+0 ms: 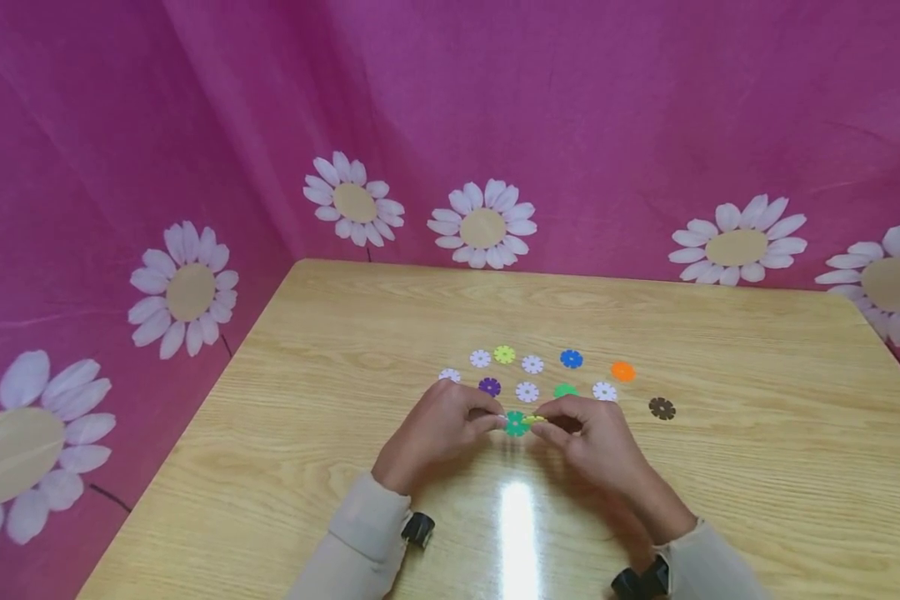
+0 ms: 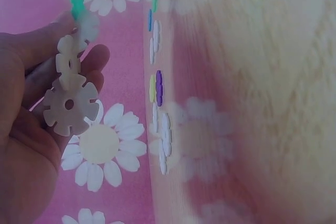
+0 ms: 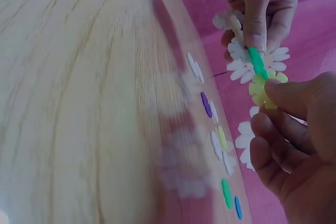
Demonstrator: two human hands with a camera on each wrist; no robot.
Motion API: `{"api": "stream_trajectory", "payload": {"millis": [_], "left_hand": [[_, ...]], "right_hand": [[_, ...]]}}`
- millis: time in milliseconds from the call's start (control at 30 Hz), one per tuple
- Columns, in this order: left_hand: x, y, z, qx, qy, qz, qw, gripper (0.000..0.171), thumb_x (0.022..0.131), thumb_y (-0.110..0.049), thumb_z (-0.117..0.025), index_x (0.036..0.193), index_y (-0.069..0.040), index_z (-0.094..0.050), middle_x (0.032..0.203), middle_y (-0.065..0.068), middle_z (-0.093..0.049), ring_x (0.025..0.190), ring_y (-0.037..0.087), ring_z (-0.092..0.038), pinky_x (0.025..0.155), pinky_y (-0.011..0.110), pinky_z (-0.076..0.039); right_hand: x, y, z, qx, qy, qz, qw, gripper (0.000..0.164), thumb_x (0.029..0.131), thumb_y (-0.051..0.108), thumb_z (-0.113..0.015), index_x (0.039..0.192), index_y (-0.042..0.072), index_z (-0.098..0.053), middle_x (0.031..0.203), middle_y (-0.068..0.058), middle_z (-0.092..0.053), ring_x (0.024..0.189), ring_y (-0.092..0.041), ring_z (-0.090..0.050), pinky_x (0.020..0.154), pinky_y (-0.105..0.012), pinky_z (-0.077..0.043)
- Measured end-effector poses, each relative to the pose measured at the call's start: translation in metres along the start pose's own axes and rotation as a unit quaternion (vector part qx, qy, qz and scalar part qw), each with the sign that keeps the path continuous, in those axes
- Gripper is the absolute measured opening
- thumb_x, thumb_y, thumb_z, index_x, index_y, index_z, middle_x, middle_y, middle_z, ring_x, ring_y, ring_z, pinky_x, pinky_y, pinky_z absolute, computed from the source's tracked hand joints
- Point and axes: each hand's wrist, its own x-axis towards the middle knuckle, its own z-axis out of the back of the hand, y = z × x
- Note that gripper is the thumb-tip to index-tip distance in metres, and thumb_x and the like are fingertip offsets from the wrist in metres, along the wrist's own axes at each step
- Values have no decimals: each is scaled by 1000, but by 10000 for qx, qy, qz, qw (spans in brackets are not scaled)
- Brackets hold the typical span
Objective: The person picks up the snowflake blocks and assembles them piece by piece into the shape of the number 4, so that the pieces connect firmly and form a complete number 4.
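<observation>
My left hand (image 1: pixel 438 429) grips a short chain of slotted plastic discs. In the left wrist view white discs (image 2: pixel 81 116) of this chain lie against the palm and fingers. At its far end is a green slotted disc (image 1: pixel 515 423), between the two hands. My right hand (image 1: pixel 600 437) pinches a yellow slotted disc (image 3: pixel 257 91) by its edge. The yellow disc touches the green one, standing crosswise to it; how deep its slot sits there cannot be made out. Both hands are raised slightly above the wooden table (image 1: pixel 285 433).
Beyond the hands loose discs lie flat: a purple disc (image 1: pixel 489 387), a yellow-green disc (image 1: pixel 504 355), a blue disc (image 1: pixel 571 358), an orange disc (image 1: pixel 622 372), a brown disc (image 1: pixel 662 408), a green disc (image 1: pixel 566 389) and several white ones. A pink flowered cloth (image 1: pixel 570 108) hangs behind the table.
</observation>
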Motion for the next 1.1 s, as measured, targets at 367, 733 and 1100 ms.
{"api": "stream_trajectory", "payload": {"millis": [367,733,1100], "left_hand": [[1,-1,0,-128,115,149,9997,10,91,-23,-77,93,-14,-80,84,-13,-71,69,1,-57,69,18,-49],[-1,0,-1,-195,119,137,9996,7,91,-21,-76,92,-15,-80,85,-14,-70,73,2,-58,73,19,-50],[0,1,-2,-285,151,166,9993,7,92,-19,-75,92,-13,-80,80,-15,-67,66,4,-54,67,21,-49]], "right_hand": [[-3,-9,18,-479,242,67,9985,13,84,10,-82,96,8,-76,83,9,-68,72,-9,-61,64,-26,-53],[-4,-21,38,-1024,162,-287,9942,15,86,10,-79,99,2,-76,88,1,-71,75,-13,-63,66,-31,-54],[-5,-38,67,-1539,138,-734,9853,18,89,11,-76,103,0,-75,92,-7,-71,77,-19,-63,65,-36,-52]]}}
